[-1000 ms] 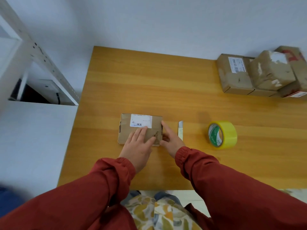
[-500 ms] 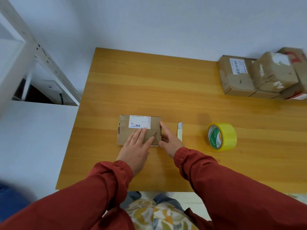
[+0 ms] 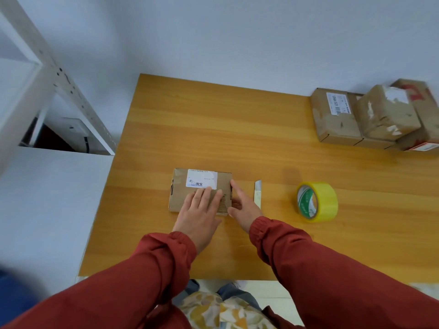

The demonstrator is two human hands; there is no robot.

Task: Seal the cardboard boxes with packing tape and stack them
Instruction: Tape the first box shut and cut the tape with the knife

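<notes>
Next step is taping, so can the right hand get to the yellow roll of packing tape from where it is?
Probably yes. The right hand rests open against the small cardboard box, and only bare wooden table and a slim white cutter lie between it and the yellow tape roll.

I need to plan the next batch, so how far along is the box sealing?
Looks done: a pile of boxes sits at the table's far right, though their seals are unclear. In hand: the left hand presses the small box flat, the right hand at its side. Left: the tape roll lies untouched; this box is unstacked.
</notes>
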